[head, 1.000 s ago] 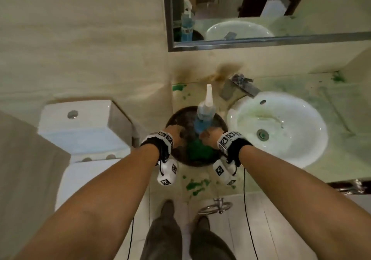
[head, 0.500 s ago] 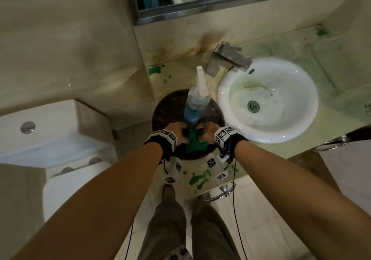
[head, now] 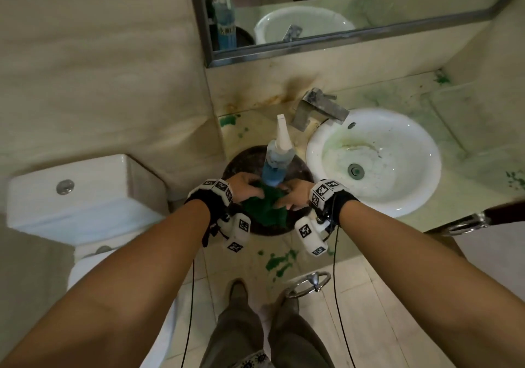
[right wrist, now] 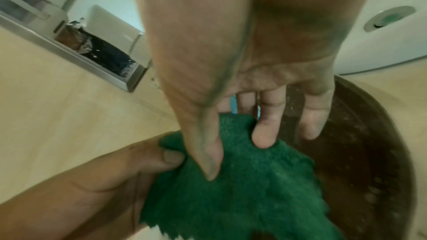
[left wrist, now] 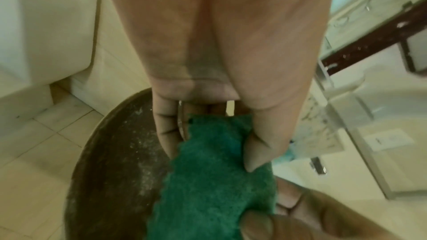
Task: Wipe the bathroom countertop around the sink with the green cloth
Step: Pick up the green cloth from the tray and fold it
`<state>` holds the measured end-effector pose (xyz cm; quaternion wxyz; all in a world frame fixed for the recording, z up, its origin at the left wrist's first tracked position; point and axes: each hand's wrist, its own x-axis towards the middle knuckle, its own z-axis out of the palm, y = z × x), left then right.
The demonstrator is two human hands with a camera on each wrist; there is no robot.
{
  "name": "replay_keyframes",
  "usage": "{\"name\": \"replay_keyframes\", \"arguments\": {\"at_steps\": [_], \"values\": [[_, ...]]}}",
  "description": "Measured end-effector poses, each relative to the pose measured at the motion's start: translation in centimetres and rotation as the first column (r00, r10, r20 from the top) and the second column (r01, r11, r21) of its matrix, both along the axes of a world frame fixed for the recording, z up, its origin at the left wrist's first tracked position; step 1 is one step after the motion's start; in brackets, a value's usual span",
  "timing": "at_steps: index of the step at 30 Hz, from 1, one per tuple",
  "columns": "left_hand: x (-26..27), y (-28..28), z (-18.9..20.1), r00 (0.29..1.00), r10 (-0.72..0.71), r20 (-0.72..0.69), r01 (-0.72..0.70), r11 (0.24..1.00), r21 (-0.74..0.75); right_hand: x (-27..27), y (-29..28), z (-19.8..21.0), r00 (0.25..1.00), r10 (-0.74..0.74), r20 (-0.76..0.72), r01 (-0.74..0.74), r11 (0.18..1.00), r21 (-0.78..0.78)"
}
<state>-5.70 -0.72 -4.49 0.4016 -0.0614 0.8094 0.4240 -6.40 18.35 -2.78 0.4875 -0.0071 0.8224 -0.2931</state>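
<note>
The green cloth [head: 265, 207] hangs over a dark round tray [head: 301, 168] on the stained countertop [head: 241, 137], left of the white sink [head: 397, 191]. My left hand [head: 246, 188] pinches the cloth's upper left part between thumb and fingers [left wrist: 256, 154]. My right hand [head: 294, 194] pinches its upper right part; in the right wrist view the thumb [right wrist: 208, 156] and a finger press into the cloth [right wrist: 258, 185]. A blue spray bottle [head: 275, 166] stands on the tray just behind both hands.
A metal faucet [head: 321, 109] sits behind the sink. Green stains [head: 228, 120] mark the counter at several spots. A white toilet tank [head: 85, 191] stands to the left, a mirror [head: 341, 7] hangs above, and a towel ring [head: 308, 281] sits below the counter's front edge.
Both hands have gathered the cloth and lifted it off the tray, holding it between them. The head camera tilted and shifted.
</note>
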Motion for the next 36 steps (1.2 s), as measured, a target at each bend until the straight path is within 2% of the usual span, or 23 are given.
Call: {"name": "replay_keyframes", "arguments": {"at_steps": [4,8,10,14,17,20,22,23,25,29,33,36], "values": [[0.7,-0.3,2.8,0.983,0.179,0.039,-0.181,0.981,0.063,0.0,0.1,2.4,0.998,0.024,-0.066,-0.025,0.999,-0.022],[1.8,0.0,4.4,0.965,0.253,0.064,-0.259,0.96,0.111,-0.1,0.1,3.3,0.998,-0.052,-0.046,0.048,0.995,-0.083],[2.2,0.1,3.8,0.922,0.379,0.074,-0.386,0.906,0.173,0.2,0.3,3.9,0.996,-0.063,-0.057,0.057,0.993,-0.101],[3.8,0.5,6.2,0.808,0.588,0.03,-0.577,0.78,0.242,0.0,1.3,5.2,0.989,-0.074,-0.124,0.071,0.997,-0.03],[4.3,0.1,6.7,0.752,0.66,-0.005,-0.64,0.732,0.234,-0.5,1.8,6.2,0.959,-0.037,-0.281,0.054,0.997,0.051],[4.5,-0.5,7.1,0.704,0.71,-0.018,-0.691,0.69,0.217,-0.9,1.2,6.8,0.903,-0.157,-0.399,0.148,0.988,-0.053],[4.8,-0.5,8.0,0.688,0.726,-0.017,-0.707,0.674,0.213,-1.7,0.5,5.6,0.847,-0.255,-0.466,0.213,0.967,-0.143],[4.9,-0.4,8.7,0.68,0.733,-0.019,-0.714,0.667,0.215,-2.2,0.1,5.0,0.833,-0.257,-0.49,0.197,0.965,-0.171],[5.0,-0.5,9.4,0.665,0.747,-0.01,-0.726,0.65,0.225,-2.1,-0.8,5.6,0.827,-0.276,-0.49,0.182,0.956,-0.23],[4.2,-1.5,9.7,0.674,0.739,0.004,-0.721,0.656,0.223,-2.1,-1.7,6.4,0.799,-0.421,-0.43,0.268,0.889,-0.373],[3.2,-2.6,9.9,0.699,0.716,-0.002,-0.702,0.686,0.19,-2.6,-2.6,5.7,0.759,-0.47,-0.452,0.3,0.867,-0.398],[2.2,-3.4,9.6,0.716,0.698,-0.017,-0.684,0.705,0.187,-2.9,-2.9,5.4,0.745,-0.442,-0.5,0.283,0.888,-0.362]]}}
